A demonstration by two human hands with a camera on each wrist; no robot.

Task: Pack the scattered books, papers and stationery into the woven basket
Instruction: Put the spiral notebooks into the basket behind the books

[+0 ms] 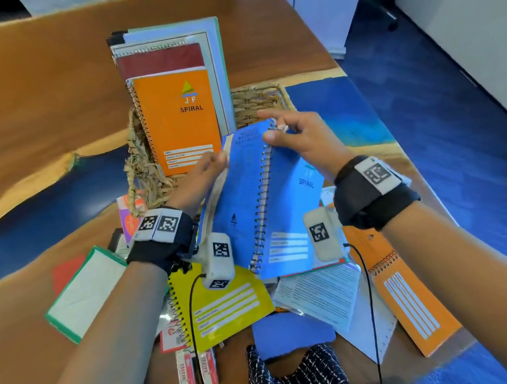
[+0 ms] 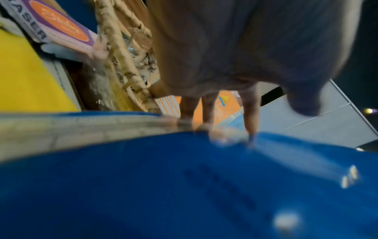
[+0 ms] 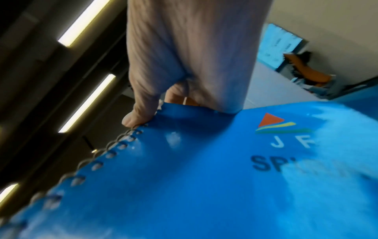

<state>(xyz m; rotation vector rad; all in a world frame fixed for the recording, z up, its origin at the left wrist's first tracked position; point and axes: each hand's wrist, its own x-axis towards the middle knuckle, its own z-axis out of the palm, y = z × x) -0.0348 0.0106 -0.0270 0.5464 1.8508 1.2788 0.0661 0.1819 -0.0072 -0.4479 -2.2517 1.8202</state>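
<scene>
The woven basket [image 1: 257, 102] stands mid-table with an orange spiral notebook [image 1: 180, 121], a maroon book [image 1: 160, 61] and papers upright inside. Just in front of it, both hands hold a blue spiral notebook [image 1: 246, 198] above the clutter, its spiral ridge facing up and a cover sloping down on each side. My left hand [image 1: 213, 163] grips its left edge by the pages. My right hand [image 1: 275, 131] pinches the top end at the spiral, index finger stretched out. The left wrist view shows my fingers [image 2: 208, 110] on the blue cover [image 2: 163, 186]. In the right wrist view my thumb [image 3: 141, 111] presses the spiral by the "JF SPIRAL" cover [image 3: 204, 161].
Below my hands lie a yellow spiral notebook [image 1: 226, 304], an orange top-spiral pad [image 1: 410, 294], a green-bordered white envelope [image 1: 84, 291], a printed sheet in plastic [image 1: 319, 294], a blue sheet [image 1: 292, 331] and eraser packs [image 1: 196, 370]. The table's right edge drops to blue floor [image 1: 456, 108].
</scene>
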